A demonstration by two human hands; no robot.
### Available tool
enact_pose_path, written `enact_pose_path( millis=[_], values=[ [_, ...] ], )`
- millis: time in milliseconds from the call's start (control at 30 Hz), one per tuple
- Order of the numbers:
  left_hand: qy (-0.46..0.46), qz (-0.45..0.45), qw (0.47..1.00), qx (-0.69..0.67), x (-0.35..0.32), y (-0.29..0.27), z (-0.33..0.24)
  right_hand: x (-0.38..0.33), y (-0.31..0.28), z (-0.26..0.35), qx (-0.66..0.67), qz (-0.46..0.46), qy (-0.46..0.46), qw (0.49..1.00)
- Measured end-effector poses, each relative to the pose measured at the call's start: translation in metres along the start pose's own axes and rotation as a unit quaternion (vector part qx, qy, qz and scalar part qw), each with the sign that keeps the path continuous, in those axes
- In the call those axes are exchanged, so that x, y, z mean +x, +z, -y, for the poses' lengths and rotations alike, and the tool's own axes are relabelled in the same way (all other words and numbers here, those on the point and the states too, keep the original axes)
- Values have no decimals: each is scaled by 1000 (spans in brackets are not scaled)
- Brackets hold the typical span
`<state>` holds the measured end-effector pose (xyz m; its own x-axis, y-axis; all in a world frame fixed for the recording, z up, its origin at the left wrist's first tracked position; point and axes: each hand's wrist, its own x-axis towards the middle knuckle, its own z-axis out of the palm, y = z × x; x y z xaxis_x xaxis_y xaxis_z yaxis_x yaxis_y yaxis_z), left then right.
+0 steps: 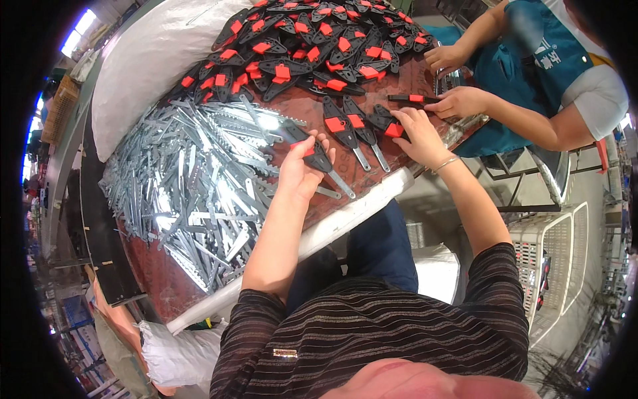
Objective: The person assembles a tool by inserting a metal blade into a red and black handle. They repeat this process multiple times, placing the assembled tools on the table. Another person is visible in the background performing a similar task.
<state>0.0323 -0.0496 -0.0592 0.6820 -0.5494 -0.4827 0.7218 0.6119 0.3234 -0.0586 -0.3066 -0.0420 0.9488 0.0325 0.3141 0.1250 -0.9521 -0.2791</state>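
My left hand [304,167] is wrapped round a black handle [318,157] with a red piece. A flat metal strip sticks out of the handle's near end. To the right, my right hand [421,141] has its fingers and thumb on another black handle [380,116] with a red tab, at the tabletop. Between my hands lie two black handles with red tabs [341,126], side by side, each with a metal strip pointing toward me. A wide heap of loose metal strips [193,186], some with toothed edges, spreads beside my left hand.
A big pile of black handles with red tabs [306,46] covers the far table. A white sack [153,66] stands far left. At the right, a co-worker's hand [458,103] holds a black-and-red handle. A white padded edge [359,207] borders the reddish table; a white crate [531,259] stands right.
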Motion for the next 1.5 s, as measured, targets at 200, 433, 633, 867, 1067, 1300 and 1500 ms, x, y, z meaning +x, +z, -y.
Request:
enact_pose_path(
  millis=[200, 433, 633, 867, 1067, 1300, 1500],
  values=[
    [19, -19, 1000, 7, -7, 7, 1, 5, 2, 23, 52, -68, 124, 989],
    [47, 21, 997, 56, -6, 5, 1, 57, 34, 68, 66, -63, 148, 985],
    [68, 59, 994, 67, -11, 11, -2, 65, 52, 92, -22, -78, 130, 988],
    [70, 60, 993, 69, -6, 9, -1, 72, 58, 86, 34, -54, 139, 988],
    [51, 41, 996, 64, -3, 4, -8, 66, 52, 70, 110, -11, 136, 985],
    [27, 29, 999, 23, -6, 3, -9, 62, 45, 76, -36, -24, 127, 991],
    [59, 8, 998, 7, 0, -2, -13, 96, 34, 101, 82, -74, 124, 986]
  ],
)
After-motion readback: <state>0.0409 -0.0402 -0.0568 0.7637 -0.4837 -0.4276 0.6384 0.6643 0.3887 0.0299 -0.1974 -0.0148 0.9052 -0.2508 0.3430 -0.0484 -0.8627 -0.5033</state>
